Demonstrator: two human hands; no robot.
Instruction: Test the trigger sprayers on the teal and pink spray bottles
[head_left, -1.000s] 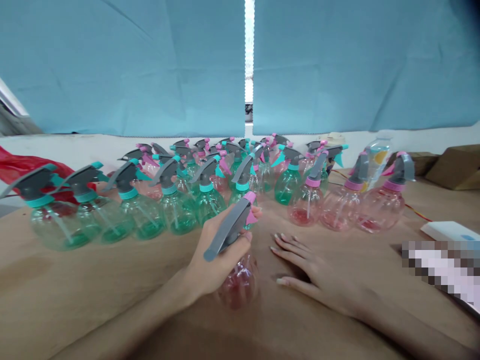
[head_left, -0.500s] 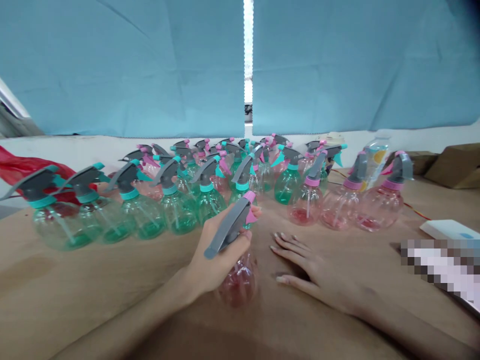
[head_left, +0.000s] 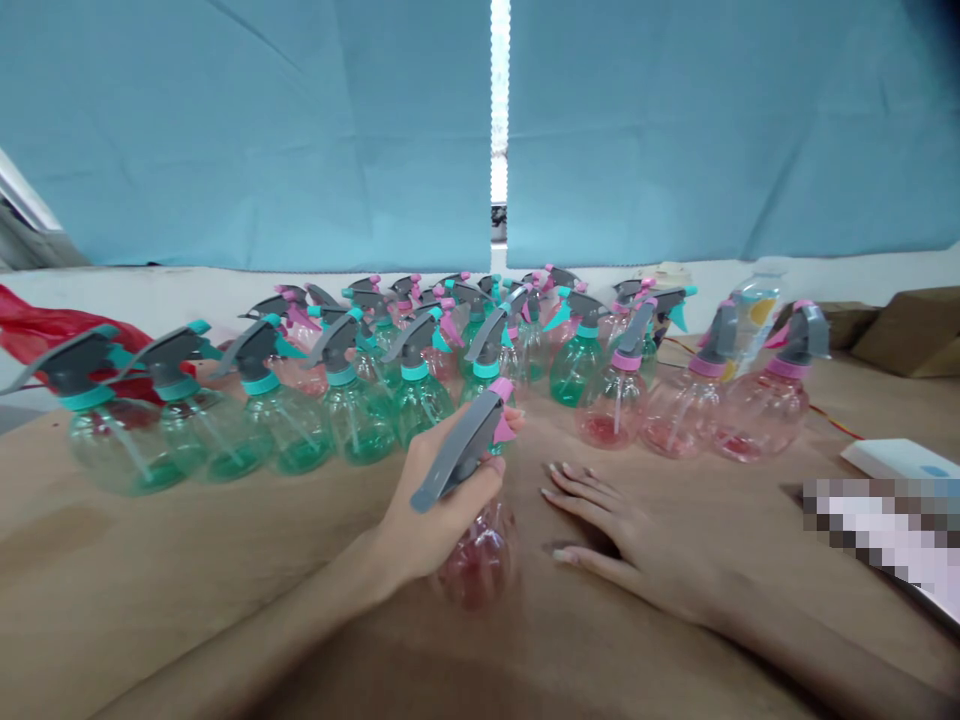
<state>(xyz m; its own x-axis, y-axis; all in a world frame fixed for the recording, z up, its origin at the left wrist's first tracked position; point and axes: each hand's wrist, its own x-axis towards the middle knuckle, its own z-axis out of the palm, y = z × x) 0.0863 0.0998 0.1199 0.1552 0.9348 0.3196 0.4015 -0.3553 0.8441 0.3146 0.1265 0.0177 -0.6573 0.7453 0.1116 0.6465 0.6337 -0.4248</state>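
My left hand [head_left: 442, 490] is wrapped round the neck of a pink spray bottle [head_left: 478, 570] with a grey and pink trigger head, upright at the middle of the table. Flat on the wooden table [head_left: 285, 600], to the right of that bottle, lies my right hand [head_left: 622, 530] with its fingers spread and nothing in it. A row of green spray bottles [head_left: 289, 430] stands beyond my left hand. Beyond my right hand are three pink spray bottles, one of them nearest [head_left: 611, 410]. More green and pink bottles crowd behind.
At the right are a white box [head_left: 900, 460], a blurred-out flat object [head_left: 885, 540] and cardboard boxes [head_left: 915, 330]. A clear bottle [head_left: 759, 310] stands behind the pink ones. Red plastic [head_left: 67, 330] lies at the far left, and a blue curtain hangs behind.
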